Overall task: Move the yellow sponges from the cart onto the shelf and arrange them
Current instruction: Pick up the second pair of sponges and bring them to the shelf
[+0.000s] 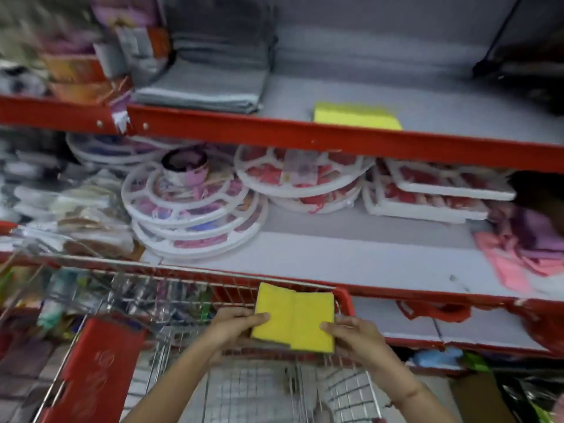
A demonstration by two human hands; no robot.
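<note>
Two flat yellow sponges (294, 317) (side by side), fingers of both hands gripping their edges

Two yellow sponges (294, 319) are held side by side, flat faces up, above the near right corner of the wire cart (195, 288). Another yellow sponge (355, 116) is laid flat on the upper shelf (305, 138).

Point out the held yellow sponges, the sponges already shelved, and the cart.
held yellow sponges (294, 319), head view, top face.
shelved yellow sponges (357, 116), head view, top face.
cart (346, 296), head view, red corner rim.
</note>
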